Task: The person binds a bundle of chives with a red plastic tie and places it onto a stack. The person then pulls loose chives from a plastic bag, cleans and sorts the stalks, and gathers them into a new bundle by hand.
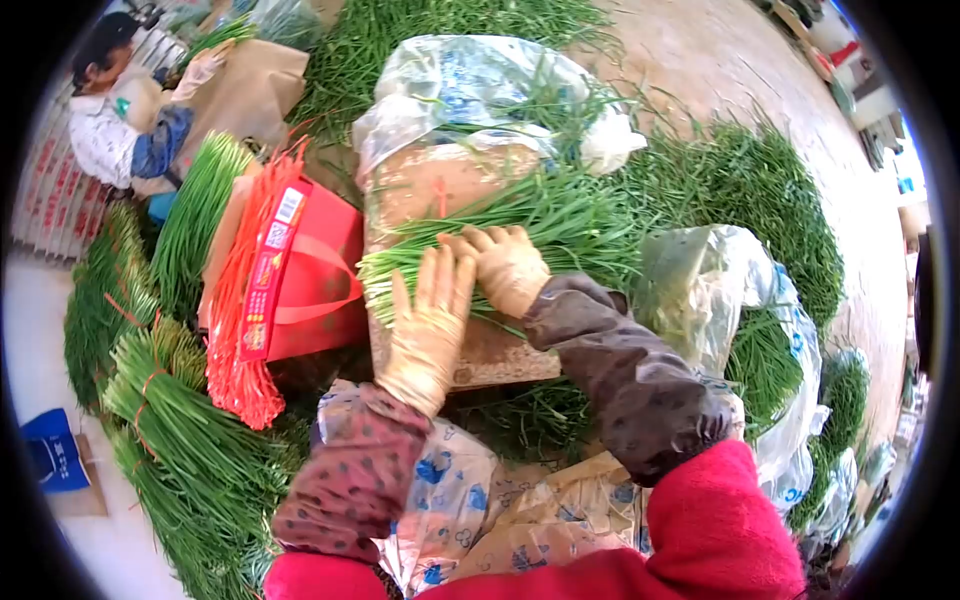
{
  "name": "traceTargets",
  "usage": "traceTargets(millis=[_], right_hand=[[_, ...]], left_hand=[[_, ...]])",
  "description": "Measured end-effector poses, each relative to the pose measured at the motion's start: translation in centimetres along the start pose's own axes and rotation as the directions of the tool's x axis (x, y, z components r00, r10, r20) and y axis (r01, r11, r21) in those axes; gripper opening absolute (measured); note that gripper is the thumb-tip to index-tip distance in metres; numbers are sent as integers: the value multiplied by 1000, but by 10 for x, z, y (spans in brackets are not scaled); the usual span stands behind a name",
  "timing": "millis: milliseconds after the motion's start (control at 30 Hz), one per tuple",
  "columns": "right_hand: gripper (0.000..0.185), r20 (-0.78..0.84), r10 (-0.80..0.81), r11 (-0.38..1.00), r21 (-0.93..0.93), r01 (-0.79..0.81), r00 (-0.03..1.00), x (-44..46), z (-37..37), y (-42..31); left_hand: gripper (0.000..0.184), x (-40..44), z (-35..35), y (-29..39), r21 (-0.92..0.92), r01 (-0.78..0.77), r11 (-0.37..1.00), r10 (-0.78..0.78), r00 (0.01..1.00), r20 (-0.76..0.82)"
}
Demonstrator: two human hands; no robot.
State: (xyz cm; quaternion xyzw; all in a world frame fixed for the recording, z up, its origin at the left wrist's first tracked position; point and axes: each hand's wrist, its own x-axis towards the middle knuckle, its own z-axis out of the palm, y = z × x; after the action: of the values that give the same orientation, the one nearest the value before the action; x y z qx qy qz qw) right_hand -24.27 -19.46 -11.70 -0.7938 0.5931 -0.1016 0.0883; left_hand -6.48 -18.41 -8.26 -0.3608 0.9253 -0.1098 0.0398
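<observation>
A loose bundle of garlic chives (560,217) lies across a worn board (470,375), pale cut ends to the left and green leaves to the right. My left hand (430,330), in a pale rubber glove, rests with straight fingers flat against the chives near their cut ends. Over the top of the stalks bends my right hand (508,268), gloved the same way, its fingers pressing on the bundle. The underside of the bundle is hidden. Just left of the board stands a red bag (325,260) with orange-red ties (240,365) draped over it.
Tied chive bundles (170,400) are stacked at the left. Clear plastic (470,75) covers the board's far end. Loose greens (740,190) and a plastic sack (700,285) lie at the right. Another person (120,130) handles chives at the upper left.
</observation>
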Motion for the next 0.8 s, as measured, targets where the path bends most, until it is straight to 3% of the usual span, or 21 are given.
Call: traceTargets(millis=[33,67,100,167,200,233,367,500,567,633,667,733,800], right_hand=[[60,15,14,1000,-25,-13,1000,0,0,-1],[60,94,26,997,-80,-19,995,1,-5,-3],[63,73,33,999,-43,-30,997,0,-3,-3],[66,34,12,1000,-12,-12,999,-4,-8,-4],[67,-14,9,1000,0,-9,1000,-5,-6,-5],[69,-57,9,1000,10,-8,998,-7,-4,-5],[67,-57,-28,1000,4,28,998,-12,-4,-2],[64,-128,-113,993,-47,107,985,-19,-15,-10],[62,-117,-186,973,116,200,976,-31,-36,-16],[59,-205,-69,984,149,101,976,-43,-28,-13],[57,-193,94,984,168,-61,977,-51,-26,-9],[52,-190,358,924,217,-316,914,-68,-21,8],[44,-256,433,885,302,-354,864,-88,-17,24]], left_hand=[[76,10,11,-8,-25,9,1000,-9,1000,4],[84,18,27,-15,69,5,998,-5,1000,5],[93,23,41,-20,164,2,986,-4,1000,8],[80,29,50,-26,-110,136,985,-118,981,156],[91,32,40,-24,-210,211,954,-160,958,236],[97,30,51,-22,-227,231,946,-189,964,189],[74,23,75,-15,-143,242,960,-237,970,53],[95,24,85,-17,-96,231,968,-227,973,51],[105,26,71,-16,-97,230,968,-223,972,77],[105,26,61,-12,-98,271,958,-248,949,195],[105,25,69,-11,-101,270,958,-247,949,195],[88,23,91,-11,19,264,964,-264,961,85],[87,20,98,-10,25,260,965,-261,964,49]])
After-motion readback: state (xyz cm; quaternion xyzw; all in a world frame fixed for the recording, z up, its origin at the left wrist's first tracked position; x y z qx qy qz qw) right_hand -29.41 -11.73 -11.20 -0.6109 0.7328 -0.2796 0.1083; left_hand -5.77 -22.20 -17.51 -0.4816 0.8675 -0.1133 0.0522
